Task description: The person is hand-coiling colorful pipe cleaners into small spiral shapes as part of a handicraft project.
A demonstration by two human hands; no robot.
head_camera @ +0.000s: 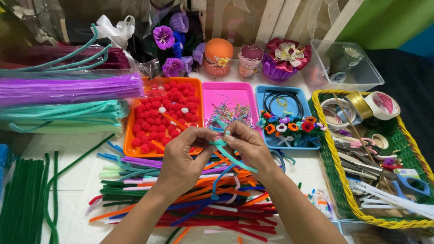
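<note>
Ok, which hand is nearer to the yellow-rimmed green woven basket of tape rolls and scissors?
Right. The right hand is nearer the yellow-rimmed green woven basket, which lies to its right. The left hand is farther off, in front of the orange tray of red pompoms. Both pinch a teal pipe cleaner.

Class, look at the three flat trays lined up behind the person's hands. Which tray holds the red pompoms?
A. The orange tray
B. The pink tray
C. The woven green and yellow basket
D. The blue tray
A: the red pompoms fill the orange tray, left of the pink tray and the blue tray, just behind the left hand.
</note>
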